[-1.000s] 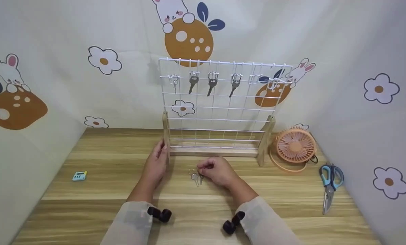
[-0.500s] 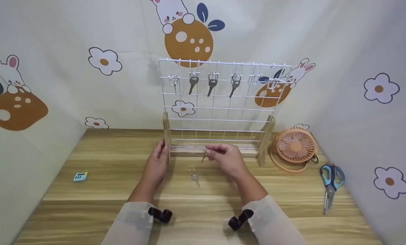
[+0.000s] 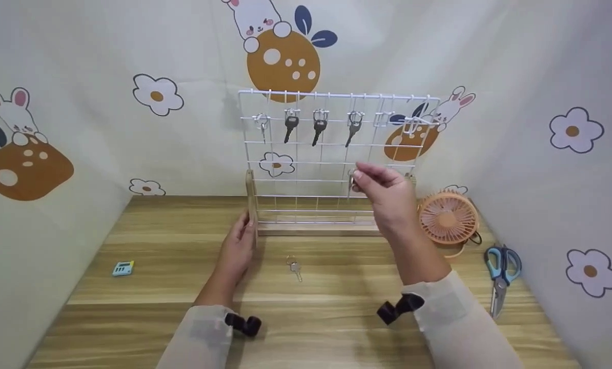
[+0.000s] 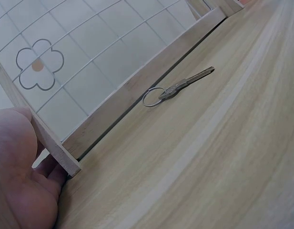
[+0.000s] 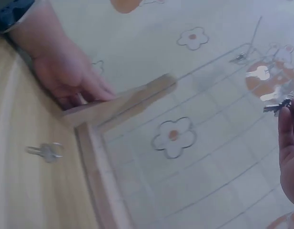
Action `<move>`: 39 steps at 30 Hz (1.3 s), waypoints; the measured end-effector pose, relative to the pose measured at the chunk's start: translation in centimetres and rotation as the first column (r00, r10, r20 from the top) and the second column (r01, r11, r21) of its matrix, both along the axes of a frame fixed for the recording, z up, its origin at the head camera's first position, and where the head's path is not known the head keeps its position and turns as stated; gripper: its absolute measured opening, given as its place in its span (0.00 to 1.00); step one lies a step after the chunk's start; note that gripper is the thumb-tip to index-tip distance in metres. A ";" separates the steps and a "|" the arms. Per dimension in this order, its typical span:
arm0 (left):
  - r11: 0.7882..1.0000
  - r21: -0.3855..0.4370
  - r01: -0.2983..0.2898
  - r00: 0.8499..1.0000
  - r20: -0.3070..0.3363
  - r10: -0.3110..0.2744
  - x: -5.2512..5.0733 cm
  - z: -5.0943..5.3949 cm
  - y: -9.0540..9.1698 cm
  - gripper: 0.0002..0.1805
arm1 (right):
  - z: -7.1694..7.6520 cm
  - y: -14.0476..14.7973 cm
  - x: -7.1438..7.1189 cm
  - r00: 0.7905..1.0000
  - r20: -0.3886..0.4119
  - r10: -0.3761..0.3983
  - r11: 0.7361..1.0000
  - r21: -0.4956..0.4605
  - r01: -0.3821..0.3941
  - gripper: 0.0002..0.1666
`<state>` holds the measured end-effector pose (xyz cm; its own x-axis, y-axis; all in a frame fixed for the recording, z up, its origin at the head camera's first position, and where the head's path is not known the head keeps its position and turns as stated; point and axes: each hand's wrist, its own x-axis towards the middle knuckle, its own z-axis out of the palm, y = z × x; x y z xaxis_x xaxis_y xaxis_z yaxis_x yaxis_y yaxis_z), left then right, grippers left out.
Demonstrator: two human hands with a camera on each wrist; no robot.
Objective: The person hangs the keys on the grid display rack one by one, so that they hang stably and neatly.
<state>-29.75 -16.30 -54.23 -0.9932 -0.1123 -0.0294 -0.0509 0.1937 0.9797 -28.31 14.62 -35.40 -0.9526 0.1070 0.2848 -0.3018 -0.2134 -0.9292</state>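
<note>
My right hand [image 3: 390, 197] pinches a key [image 3: 350, 184] by its ring end, raised in front of the white wire grid rack [image 3: 306, 179]; in the right wrist view that key [image 5: 275, 109] sticks out past the fingertips. With my left hand [image 3: 238, 245] I hold the rack's left wooden leg [image 3: 251, 197] near the tabletop; fingers reach behind the leg [image 4: 56, 148] in the left wrist view. Another key [image 3: 295, 267] with a ring lies flat on the table between the hands. Several keys [image 3: 320, 123] hang from white hooks along the grid's upper part. Two hooks [image 3: 385, 119] on the right bear no key.
An orange fan [image 3: 447, 219] stands right of the rack, close to my right forearm. Scissors [image 3: 501, 271] lie at the table's right edge. A small blue timer-like device [image 3: 123, 268] sits on the left. Patterned fabric walls surround the wooden table [image 3: 157, 318].
My right hand has lifted one key from beside the other on the table and carried it up and to the right, in front of the grid. My left hand stays at the leg.
</note>
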 end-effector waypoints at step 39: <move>1.000 -0.002 -0.003 0.999 -0.036 0.003 0.1 0.1 0.2 0.34 | 3.9 1.4 -3.7 0.985 0.027 -0.170 0.949 -0.266 0.171 0.11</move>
<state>-29.62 -16.14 -54.10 -0.9933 -0.1156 0.0067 -0.0162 0.1957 0.9805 -31.97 16.00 -31.45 -0.9147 0.3392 0.2198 -0.3516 -0.3994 -0.8467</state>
